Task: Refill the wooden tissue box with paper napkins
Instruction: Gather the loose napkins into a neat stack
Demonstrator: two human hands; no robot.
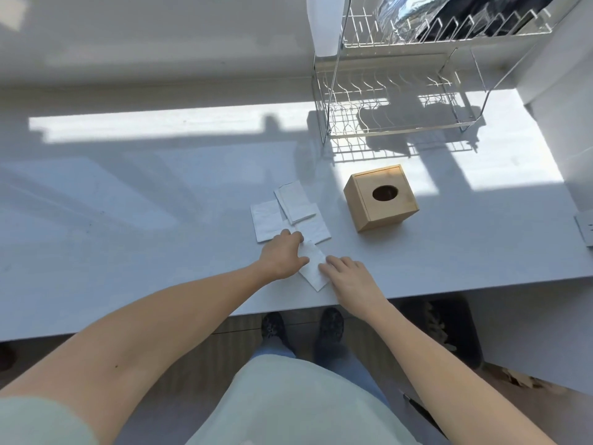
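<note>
A wooden tissue box (381, 198) with an oval hole in its lid stands on the white table (160, 203), lid closed. Left of it lie several white paper napkins (295, 202), partly overlapping. A folded napkin (313, 266) lies nearest the table's front edge. My left hand (284, 255) rests on that napkin's left side, fingers curled over its top edge. My right hand (351, 277) presses flat on its right side, fingers spread.
A two-tier wire dish rack (398, 91) stands behind the box at the back right, with a foil-like bag on its upper tier. A wall outlet (585, 228) sits at the right edge. Below the table's front edge are my shoes on the floor.
</note>
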